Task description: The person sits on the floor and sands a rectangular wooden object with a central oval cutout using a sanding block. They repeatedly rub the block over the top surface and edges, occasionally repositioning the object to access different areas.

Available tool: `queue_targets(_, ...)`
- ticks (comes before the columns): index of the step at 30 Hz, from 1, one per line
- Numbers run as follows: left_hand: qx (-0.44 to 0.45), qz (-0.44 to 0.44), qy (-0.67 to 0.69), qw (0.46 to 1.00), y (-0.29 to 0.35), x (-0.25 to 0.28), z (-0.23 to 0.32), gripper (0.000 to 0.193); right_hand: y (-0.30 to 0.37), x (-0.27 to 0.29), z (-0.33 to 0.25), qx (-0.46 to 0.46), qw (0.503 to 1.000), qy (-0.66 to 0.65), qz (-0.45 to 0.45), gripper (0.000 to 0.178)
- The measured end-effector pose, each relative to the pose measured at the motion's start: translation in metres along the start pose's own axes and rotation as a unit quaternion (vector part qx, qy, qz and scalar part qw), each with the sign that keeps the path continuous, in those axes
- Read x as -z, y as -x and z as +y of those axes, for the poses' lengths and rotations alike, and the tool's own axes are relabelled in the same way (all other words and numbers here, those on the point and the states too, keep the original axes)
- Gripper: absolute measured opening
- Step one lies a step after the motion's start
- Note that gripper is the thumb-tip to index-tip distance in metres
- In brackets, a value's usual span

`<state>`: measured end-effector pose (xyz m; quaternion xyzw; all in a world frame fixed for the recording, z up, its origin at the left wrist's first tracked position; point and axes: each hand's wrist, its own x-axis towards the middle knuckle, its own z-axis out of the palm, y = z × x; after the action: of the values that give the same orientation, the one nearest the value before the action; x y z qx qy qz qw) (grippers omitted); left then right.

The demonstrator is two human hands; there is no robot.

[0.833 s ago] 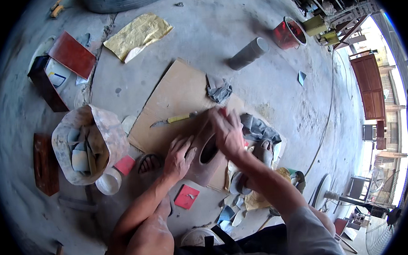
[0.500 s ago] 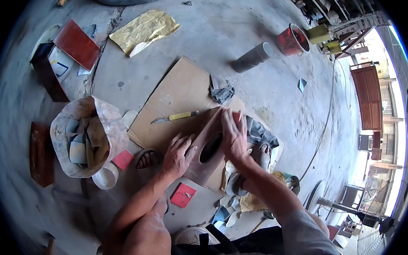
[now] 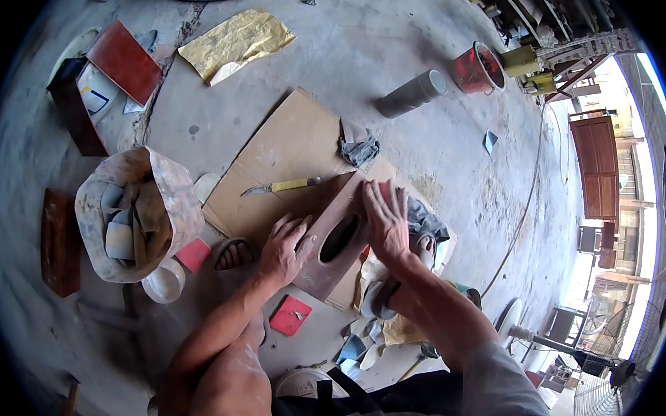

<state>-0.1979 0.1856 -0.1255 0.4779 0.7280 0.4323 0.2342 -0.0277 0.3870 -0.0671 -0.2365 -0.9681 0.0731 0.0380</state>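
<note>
As I watch through the head view, a matte brown, angular box (image 3: 318, 274) with a dark oval opening (image 3: 340, 239) lies on a flat brown cardboard sheet (image 3: 273, 152), between my hands. These are apart: my left hand (image 3: 284, 250) rests on its left side, my right hand (image 3: 387, 222) stretches flat along its far right edge, near a small red piece (image 3: 383, 188). Whether either clamps, I cannot tell. I judge the box stiff, rather light, perhaps slippery with dust; better to hold its outer long sides.

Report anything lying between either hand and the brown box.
Nothing visible separates the left hand from the box; a red piece shows at the right hand, apparently between hand and box.
</note>
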Motion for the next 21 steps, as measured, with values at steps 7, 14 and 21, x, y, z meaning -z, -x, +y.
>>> queue_targets(7, 0.006, -0.001, 0.002, 1.0, -0.002, -0.004, -0.002, 0.044, 0.009, 0.012, 0.024, 0.031, 0.999, 0.008, -0.011, 0.069)
queue_targets(14, 0.002, 0.009, 0.013, 1.0, -0.003, -0.001, -0.001, 0.044, 0.034, 0.009, 0.01, 0.106, 0.993, -0.006, -0.05, 0.073)
queue_targets(21, -0.013, 0.029, -0.01, 0.999, 0.0, -0.006, -0.004, 0.045, 0.071, 0.009, -0.035, 0.112, 0.981, -0.098, -0.125, 0.071)
